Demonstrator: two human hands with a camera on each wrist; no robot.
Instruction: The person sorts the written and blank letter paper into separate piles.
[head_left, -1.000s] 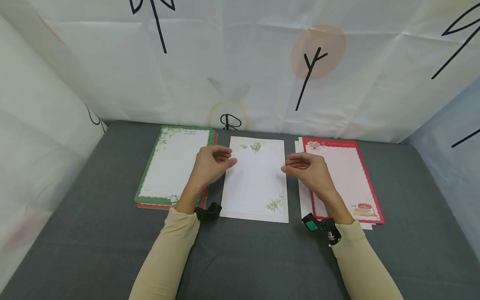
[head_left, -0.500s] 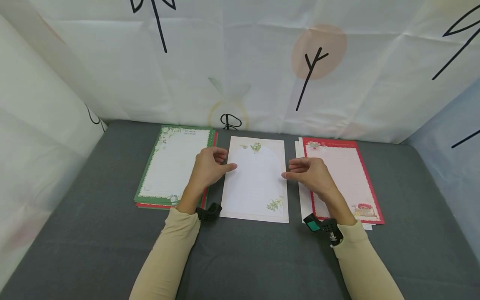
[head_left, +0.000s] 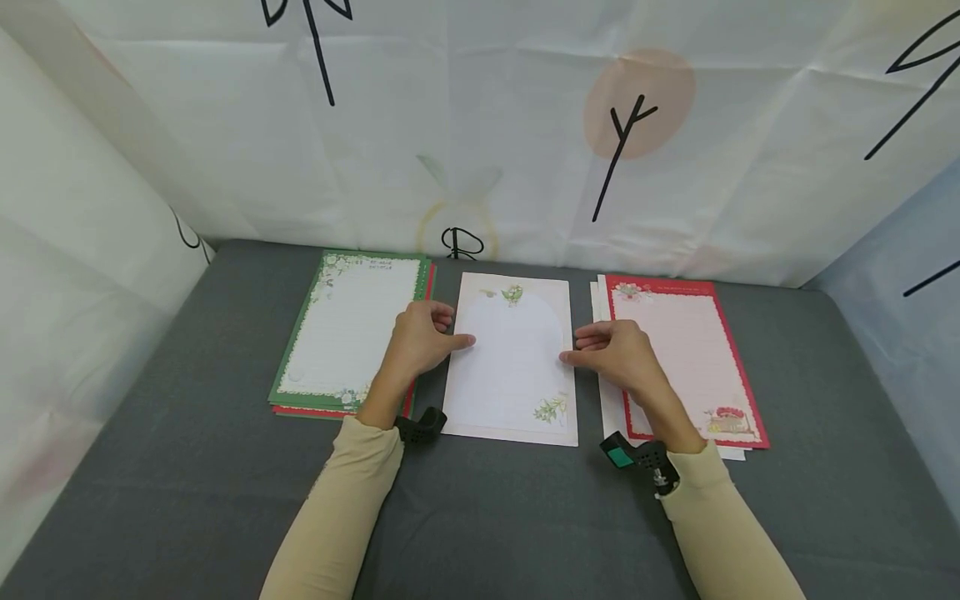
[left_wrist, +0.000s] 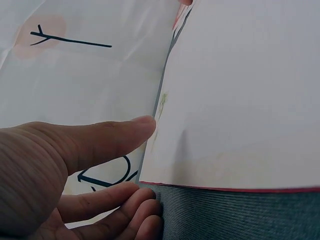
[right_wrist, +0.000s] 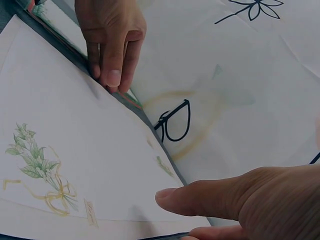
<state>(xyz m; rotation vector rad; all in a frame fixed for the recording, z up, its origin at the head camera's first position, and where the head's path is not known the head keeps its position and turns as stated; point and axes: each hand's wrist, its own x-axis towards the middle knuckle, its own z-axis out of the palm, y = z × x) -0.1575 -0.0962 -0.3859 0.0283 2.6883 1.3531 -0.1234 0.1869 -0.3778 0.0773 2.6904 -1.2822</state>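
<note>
A white sheet of stationery paper (head_left: 512,367) with green leaf sprigs printed at top and lower right lies in the middle of the grey cloth. At its left edge is my left hand (head_left: 423,340), thumb stretched over the paper and loosely bent fingers beside the edge. My right hand (head_left: 611,354) mirrors this at the right edge. In the left wrist view, the thumb (left_wrist: 107,142) stands apart from the fingers, its shadow falling on the sheet. The right wrist view also has a gap between thumb (right_wrist: 200,200) and paper. Contact of the fingers with the edges is unclear.
To the left lies a stack of green-bordered paper (head_left: 345,325) with red edges below. A red-bordered sheet (head_left: 682,333) lies on white sheets at the right. A white printed curtain (head_left: 510,125) rises behind the grey cloth (head_left: 480,517).
Both hands have shifted slightly toward the body along the middle sheet's side edges. The thumbs still reach over the paper. The sheets lie where they were.
</note>
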